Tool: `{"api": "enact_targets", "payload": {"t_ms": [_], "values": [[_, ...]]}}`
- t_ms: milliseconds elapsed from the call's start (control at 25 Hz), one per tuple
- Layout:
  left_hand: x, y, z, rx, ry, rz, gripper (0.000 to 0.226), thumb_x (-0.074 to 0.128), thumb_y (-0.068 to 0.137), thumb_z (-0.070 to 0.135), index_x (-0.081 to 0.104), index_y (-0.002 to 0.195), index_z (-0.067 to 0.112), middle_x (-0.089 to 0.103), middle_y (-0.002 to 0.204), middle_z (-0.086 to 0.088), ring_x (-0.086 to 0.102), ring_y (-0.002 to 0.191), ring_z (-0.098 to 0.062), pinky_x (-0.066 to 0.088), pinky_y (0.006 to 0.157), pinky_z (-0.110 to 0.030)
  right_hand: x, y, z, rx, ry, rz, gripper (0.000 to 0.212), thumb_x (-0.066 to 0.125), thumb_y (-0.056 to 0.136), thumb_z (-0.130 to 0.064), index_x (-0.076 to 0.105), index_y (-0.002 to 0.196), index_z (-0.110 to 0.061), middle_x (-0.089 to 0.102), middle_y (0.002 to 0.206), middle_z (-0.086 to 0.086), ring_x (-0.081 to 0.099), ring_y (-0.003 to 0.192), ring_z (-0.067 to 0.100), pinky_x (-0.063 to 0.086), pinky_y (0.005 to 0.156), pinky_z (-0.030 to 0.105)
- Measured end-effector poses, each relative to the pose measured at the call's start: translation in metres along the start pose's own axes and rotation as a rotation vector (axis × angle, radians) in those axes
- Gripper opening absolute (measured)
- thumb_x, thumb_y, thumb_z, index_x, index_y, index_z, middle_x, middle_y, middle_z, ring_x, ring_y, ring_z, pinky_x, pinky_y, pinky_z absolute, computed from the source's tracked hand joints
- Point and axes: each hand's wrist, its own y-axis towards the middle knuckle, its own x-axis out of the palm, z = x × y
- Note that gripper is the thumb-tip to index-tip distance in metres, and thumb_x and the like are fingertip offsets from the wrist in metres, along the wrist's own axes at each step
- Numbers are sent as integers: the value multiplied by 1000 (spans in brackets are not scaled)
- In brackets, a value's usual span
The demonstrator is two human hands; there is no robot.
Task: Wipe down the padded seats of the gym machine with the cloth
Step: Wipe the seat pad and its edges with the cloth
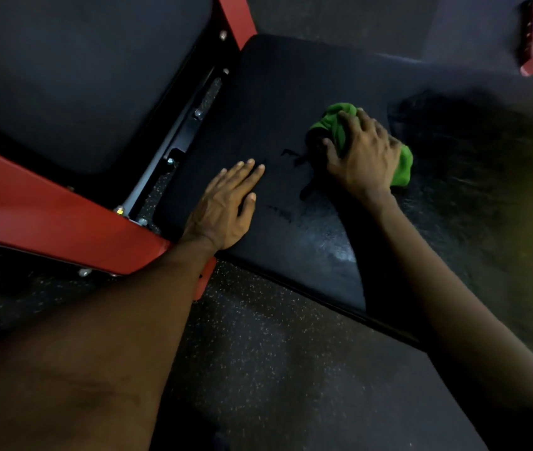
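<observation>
Back pad: dark padded panel at the upper left, set apart from the seat by a gap with bolts and a black bracket.
Red frame: a painted metal bar running diagonally across the left side, passing under the left forearm; another red bar rises at the top centre between the two pads.
Left hand: lies flat, palm down, on the near left part of the seat, fingers straight and close together, thumb out to the side; it has hold of nothing.
Seat: a black padded slab across the middle, tilted in the view, with a few darker streaks between the two hands and a pale sheen near its front edge.
Cloth: a bright green bunched rag lying on the seat, right of centre, showing above and to the right of the hand that covers it.
Right hand: palm down on the cloth, fingers spread and curled over it, pressing it against the seat.
Floor: dark rubber with pale speckles, below the seat's front edge.
Red foot: a blurred red frame piece at the top right corner, on the floor, well apart from the seat.
</observation>
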Motion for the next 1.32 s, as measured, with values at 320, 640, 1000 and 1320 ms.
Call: {"api": "enact_targets", "payload": {"t_ms": [320,640,1000,1320], "values": [[2,1,-2,23,15,21,57,28,103,30,34,158,15,30,165,-3,24,153,-16,16,127,-39,6,-70,-38,-261,-13,-19,58,54,92,-50,48,146,-33,44,156,-1,46,137,28,37,104,48],[2,1,-2,11,-18,22,56,32,103,27,33,158,19,30,165,-1,22,154,-14,7,126,-30,-4,-61,-14,39,19,39,60,53,87,-47,49,145,-31,45,155,3,46,134,31,33,105,49],[0,1,-2,7,-28,19,55,34,103,26,33,158,18,30,165,-1,23,154,-15,9,127,-32,-21,-116,30,100,46,85,61,61,87,-46,49,145,-33,47,154,-1,46,137,28,33,109,46],[-4,8,-6,25,-98,-44,56,40,102,27,36,157,16,31,164,-6,24,153,-19,11,126,-35,4,-158,-58,-2,-8,92,57,54,90,-49,51,144,-29,50,151,2,49,132,30,35,102,51]]}}
